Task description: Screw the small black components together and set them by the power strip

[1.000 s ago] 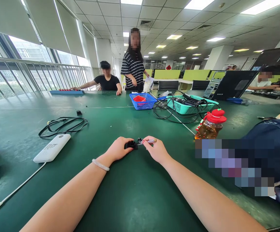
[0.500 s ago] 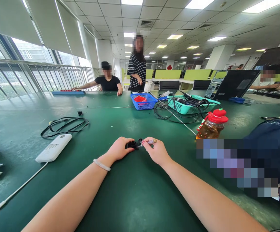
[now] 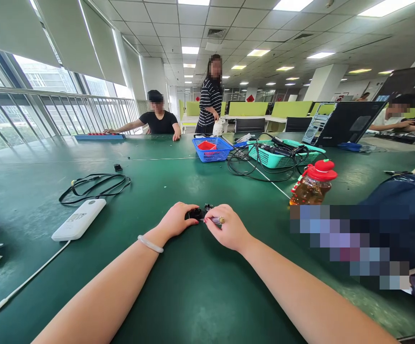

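The person's left hand (image 3: 176,220) lies low on the green table (image 3: 200,286), thumb and fingers closed around a small black part (image 3: 193,214) and pressing it down at the middle of the view. The right hand (image 3: 229,229) pinches a slim pen-like tool (image 3: 218,220) between thumb and fingers, its blunt end pointing right. A tiny black piece (image 3: 208,207) stands just beyond the right fingertips.

What has just changed is the right hand: it has rolled inward, so its fingertips sit closer to the black part and less of the tool shows than half a second ago. The left hand has stayed put. That suggests the tool is being worked against the part while the left hand steadies it, though the tip is too small and covered to be sure they touch.

Across the table, the standing person (image 3: 210,102) has shifted right, behind the blue basket (image 3: 212,154).
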Demonstrator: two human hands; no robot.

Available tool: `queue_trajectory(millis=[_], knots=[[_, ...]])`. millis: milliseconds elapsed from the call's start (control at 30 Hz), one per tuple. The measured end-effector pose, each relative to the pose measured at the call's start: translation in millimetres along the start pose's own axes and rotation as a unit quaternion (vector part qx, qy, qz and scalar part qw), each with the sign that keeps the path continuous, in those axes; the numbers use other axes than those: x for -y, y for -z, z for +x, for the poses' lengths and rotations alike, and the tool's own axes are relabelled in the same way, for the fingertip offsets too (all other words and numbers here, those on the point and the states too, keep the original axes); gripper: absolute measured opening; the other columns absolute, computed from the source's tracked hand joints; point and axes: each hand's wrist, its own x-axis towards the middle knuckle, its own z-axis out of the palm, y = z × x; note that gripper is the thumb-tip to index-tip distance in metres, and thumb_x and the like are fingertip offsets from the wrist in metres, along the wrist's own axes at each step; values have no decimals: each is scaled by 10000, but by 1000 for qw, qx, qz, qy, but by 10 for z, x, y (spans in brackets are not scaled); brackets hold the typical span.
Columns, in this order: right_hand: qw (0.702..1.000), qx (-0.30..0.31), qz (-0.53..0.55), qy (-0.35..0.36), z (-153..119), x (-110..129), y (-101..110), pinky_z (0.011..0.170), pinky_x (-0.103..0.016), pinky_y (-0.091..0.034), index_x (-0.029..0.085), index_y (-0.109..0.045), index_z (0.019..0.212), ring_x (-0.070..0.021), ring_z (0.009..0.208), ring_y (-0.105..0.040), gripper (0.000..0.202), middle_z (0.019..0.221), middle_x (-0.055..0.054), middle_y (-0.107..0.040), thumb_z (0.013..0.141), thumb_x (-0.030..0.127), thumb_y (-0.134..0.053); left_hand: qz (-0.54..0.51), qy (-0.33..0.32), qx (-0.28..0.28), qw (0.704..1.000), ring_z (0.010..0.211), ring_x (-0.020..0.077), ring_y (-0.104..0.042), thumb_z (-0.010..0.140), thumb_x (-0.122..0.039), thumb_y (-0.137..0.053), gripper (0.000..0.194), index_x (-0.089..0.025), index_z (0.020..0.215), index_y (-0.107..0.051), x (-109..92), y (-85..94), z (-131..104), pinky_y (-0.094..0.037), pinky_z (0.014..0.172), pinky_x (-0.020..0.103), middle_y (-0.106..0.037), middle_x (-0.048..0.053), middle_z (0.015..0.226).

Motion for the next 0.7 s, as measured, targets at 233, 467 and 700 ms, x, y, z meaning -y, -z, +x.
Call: queue_trajectory(millis=[233,467,700], knots=[[998,64,19,-17,-10,-31,-47,858,-352,-396,235,-637,802,-150,751,-606,123,795,8,-695,865,207,-535,-2,-20,10,1000,1066,263,-601,785,-401,-646,432,-263,1194,-637,-20,9,9,-464,956,392,-699,46,1151],[992,36,81,-90,0,-73,-27,737,-293,-456,249,-663,791,-158,774,-624,163,832,10,-699,873,269,-523,-2,-20,10,1000,1058,266,-603,775,-414,-658,451,-270,1202,-631,-18,0,6,-463,952,397,-700,45,1144],[991,-64,46,-105,9,-68,32,783,-319,-458,238,-655,788,-180,781,-623,210,814,-14,-699,886,315,-486,-1,-17,7,1000,1042,260,-603,777,-407,-649,453,-273,1210,-624,-26,-3,-3,-465,947,394,-705,45,1118]])
